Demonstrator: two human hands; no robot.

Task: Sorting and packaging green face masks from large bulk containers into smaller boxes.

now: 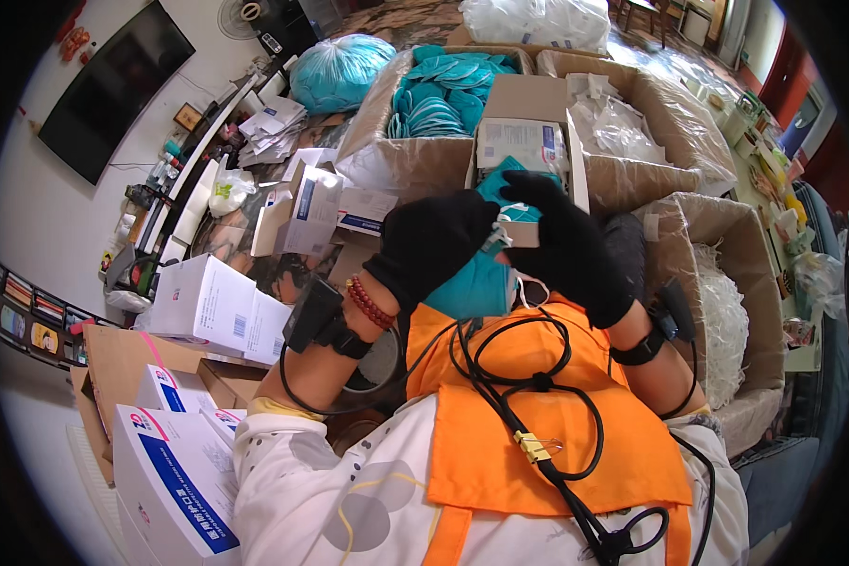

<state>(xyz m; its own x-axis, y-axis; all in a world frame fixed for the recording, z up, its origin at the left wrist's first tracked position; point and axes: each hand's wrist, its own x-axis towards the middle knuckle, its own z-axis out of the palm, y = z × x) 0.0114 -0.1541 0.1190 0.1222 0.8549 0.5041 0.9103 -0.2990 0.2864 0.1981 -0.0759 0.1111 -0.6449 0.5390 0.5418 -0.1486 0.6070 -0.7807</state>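
Both hands wear black gloves and meet in front of my chest. My left hand (439,236) is closed, its fingertips pinched on a pale mask strap. Facing it, my right hand (575,250) has its thumb and fingers apart in a C shape, close to the same strap. Below them, teal face masks (467,288) lie at my lap, with a white loop (533,291) hanging beside them. Just beyond my fingers stands an open carton (577,174) with a small printed box (519,143) and more teal masks inside. My hands partly hide it.
A large carton (358,132) of teal masks stands ahead, with a bag of teal items (341,75) beside it. Lined cartons (698,174) with white material are at right, another (769,311) nearer. White printed boxes (208,302) and an opened box (311,208) stand at left.
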